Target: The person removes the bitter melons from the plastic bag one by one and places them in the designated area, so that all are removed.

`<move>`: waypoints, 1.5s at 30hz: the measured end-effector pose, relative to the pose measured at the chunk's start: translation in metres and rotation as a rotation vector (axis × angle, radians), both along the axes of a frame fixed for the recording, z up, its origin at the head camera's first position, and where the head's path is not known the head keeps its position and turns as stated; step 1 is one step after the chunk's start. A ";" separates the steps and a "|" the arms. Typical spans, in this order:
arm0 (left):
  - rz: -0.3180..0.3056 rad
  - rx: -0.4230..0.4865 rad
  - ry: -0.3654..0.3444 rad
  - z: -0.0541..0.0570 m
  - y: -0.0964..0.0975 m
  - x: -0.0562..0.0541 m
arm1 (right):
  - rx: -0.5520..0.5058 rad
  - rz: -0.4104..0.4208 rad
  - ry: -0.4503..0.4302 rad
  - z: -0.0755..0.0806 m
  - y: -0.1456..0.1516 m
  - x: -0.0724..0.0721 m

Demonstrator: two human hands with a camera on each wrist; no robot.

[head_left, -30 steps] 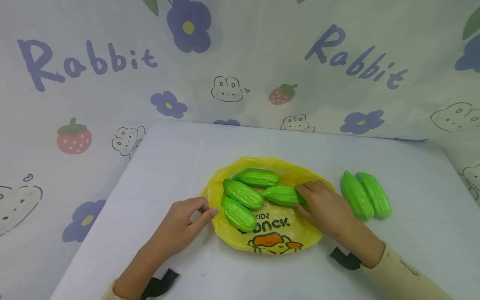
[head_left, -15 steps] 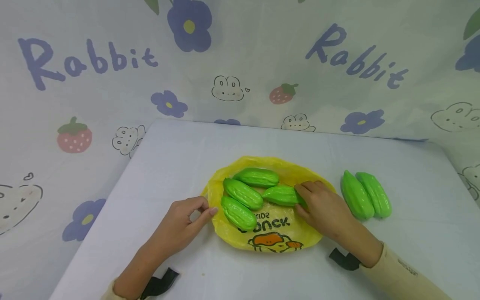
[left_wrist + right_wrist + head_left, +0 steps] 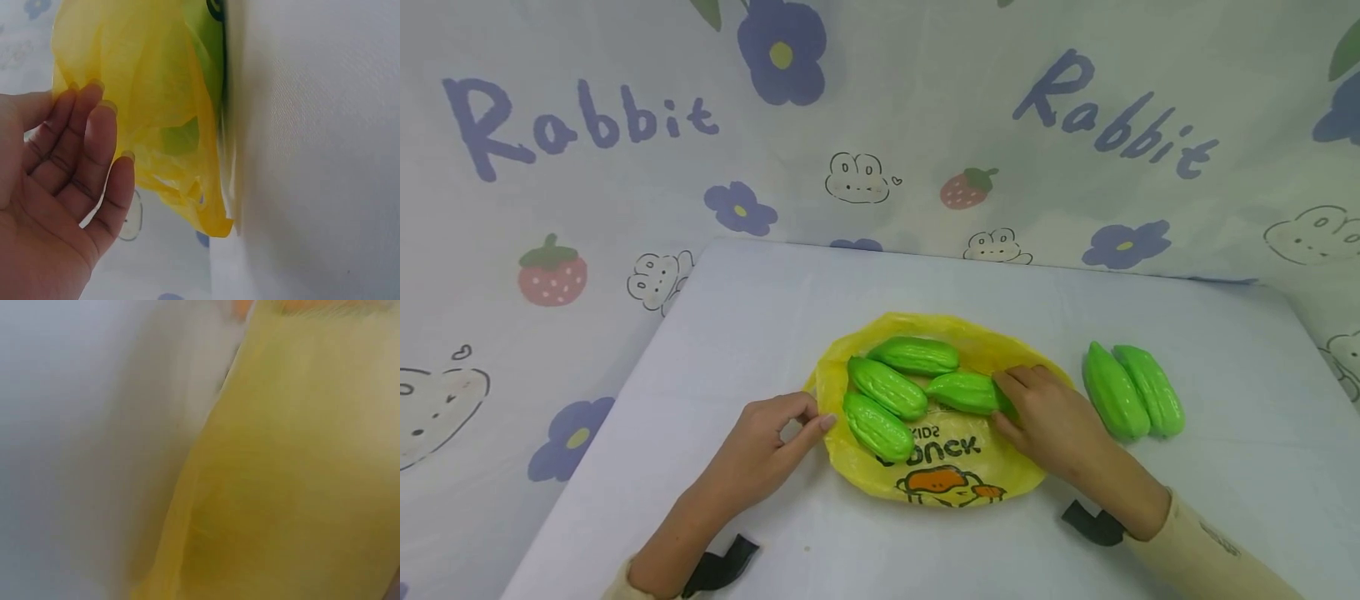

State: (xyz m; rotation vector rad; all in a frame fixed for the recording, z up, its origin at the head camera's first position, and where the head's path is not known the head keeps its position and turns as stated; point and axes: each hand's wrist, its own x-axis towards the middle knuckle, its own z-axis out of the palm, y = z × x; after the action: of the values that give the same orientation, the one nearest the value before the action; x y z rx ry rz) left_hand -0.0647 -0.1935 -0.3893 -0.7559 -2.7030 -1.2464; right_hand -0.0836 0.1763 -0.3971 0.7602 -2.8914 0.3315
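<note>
A yellow plastic bag (image 3: 951, 492) lies with its mouth spread wide, a duck print and black letters inside. My left hand (image 3: 767, 450) pinches its left rim between thumb and fingers; the left wrist view shows the fingertips against the yellow film (image 3: 144, 69). Inside the bag, my right hand (image 3: 1048, 412) grips the right end of a green, ridged bitter melon (image 3: 962, 392), its tip pointing left. Three similar melons lie to its left: an upper one (image 3: 917, 356), a middle one (image 3: 887, 388) and a lower one (image 3: 877, 427). Bag film (image 3: 294, 456) fills much of the right wrist view.
Two more green melons, one nearer the bag (image 3: 1115, 392) and one beyond it (image 3: 1152, 392), lie side by side on the white table (image 3: 760, 317) right of the bag. A patterned cloth (image 3: 895, 100) hangs behind. Dark straps hang below both wrists.
</note>
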 end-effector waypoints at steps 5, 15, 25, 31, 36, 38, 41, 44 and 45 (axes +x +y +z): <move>0.002 -0.003 -0.002 0.001 0.000 0.000 | -0.035 0.018 0.008 0.000 0.000 0.003; 0.000 -0.005 0.005 0.000 0.001 0.000 | -0.065 -0.010 -0.020 0.005 0.000 0.007; 0.007 -0.010 0.007 0.000 0.001 0.000 | -0.113 -0.049 -0.048 0.015 0.006 0.014; 0.011 -0.010 0.000 0.000 0.001 0.000 | -0.143 -0.068 -0.040 0.021 0.010 0.020; 0.015 -0.012 -0.006 0.000 0.001 0.000 | -0.176 -0.071 -0.023 0.024 0.012 0.024; 0.014 -0.013 -0.002 0.000 0.001 0.000 | -0.191 -0.064 -0.010 0.025 0.014 0.025; 0.014 -0.012 0.003 -0.001 0.000 0.000 | -0.208 -0.063 -0.001 0.026 0.016 0.027; 0.015 -0.013 0.003 -0.001 0.000 -0.001 | -0.216 -0.065 0.003 0.028 0.018 0.029; 0.017 -0.013 0.001 0.000 0.000 -0.001 | -0.217 -0.064 0.009 0.029 0.019 0.030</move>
State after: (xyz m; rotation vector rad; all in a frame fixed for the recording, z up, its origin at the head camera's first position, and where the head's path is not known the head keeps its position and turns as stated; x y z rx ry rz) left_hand -0.0652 -0.1933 -0.3897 -0.7331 -2.7132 -1.2258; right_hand -0.0536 0.1953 -0.3684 0.6304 -2.8025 0.6196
